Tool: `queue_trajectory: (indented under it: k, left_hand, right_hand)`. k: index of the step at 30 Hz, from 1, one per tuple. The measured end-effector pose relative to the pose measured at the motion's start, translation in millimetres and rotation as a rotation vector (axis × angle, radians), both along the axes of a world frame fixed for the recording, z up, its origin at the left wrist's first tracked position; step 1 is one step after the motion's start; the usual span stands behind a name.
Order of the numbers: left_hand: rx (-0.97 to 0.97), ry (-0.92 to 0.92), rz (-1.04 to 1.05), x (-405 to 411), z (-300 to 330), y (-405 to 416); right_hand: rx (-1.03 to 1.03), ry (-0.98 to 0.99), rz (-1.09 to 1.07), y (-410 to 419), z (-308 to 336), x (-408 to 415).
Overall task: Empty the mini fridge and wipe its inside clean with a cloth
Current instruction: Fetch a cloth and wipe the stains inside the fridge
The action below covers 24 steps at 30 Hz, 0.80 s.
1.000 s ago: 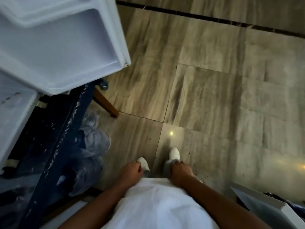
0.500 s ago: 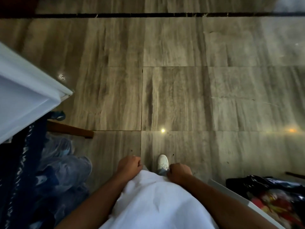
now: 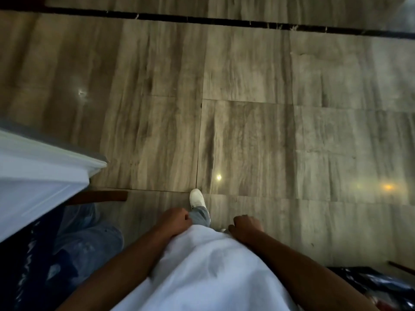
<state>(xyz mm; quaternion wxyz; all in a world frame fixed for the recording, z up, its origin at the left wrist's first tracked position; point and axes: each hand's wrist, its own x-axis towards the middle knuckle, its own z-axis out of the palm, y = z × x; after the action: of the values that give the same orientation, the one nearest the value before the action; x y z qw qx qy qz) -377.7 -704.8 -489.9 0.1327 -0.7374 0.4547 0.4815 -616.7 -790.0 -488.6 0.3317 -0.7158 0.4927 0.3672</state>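
Looking down from my head camera, I see mostly grey-brown streaked floor tiles (image 3: pixel 247 142), with a dark strip (image 3: pixel 224 20) crossing the top of the view from ten to two o'clock. The mini fridge (image 3: pixel 38 176) shows only as a white corner and edge at nine o'clock, blurred, so I cannot make out any of its inside or what it holds. Just below that corner a brown wooden leg (image 3: pixel 101 196) pokes out along the floor, and beneath it at seven to eight o'clock lie crumpled clear plastic bags (image 3: pixel 89 239) beside a dark blue surface (image 3: pixel 29 265).

My left hand (image 3: pixel 173 221) sits at six o'clock, curled into a loose fist against the front of my white shirt (image 3: pixel 202 272), with nothing visible in it. My right hand (image 3: pixel 246 225) is just to the right, at about five o'clock, also curled closed with fingers folded in, and I see nothing held there either. The two hands are near each other but apart, the shirt bulging between them.

Between the hands, one white shoe (image 3: pixel 197 197) and a grey trouser leg (image 3: pixel 199 215) point toward twelve o'clock on the tile seam. At four o'clock, in the lower corner, lies a dark shiny bag (image 3: pixel 377 283) with some colourful contents I cannot identify.
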Motion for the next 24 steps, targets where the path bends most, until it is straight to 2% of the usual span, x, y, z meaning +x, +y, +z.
queue_trajectory:
  k: [7,13,16,20,24]
  left_hand:
    - [0.072,0.041,0.055,63.5,-1.1,-57.5]
    - [0.075,0.09,0.147,103.5,-10.8,-106.7]
    - [0.046,0.029,0.23,127.3,-13.6,-137.5]
    - [-0.036,-0.087,0.385,165.4,-5.5,-184.2]
    - [-0.101,-0.141,0.539,202.9,2.2,-217.0]
  right_hand:
    - [-0.176,-0.054,0.193,-90.1,13.8,98.2]
    - [-0.067,0.001,0.302,-167.0,3.0,173.6]
    - [-0.056,-0.046,0.297,-217.5,-2.5,215.2]
    - [-0.015,0.008,0.497,-276.4,-8.4,250.1]
    - [0.006,0.029,0.583,-314.7,-8.6,283.3]
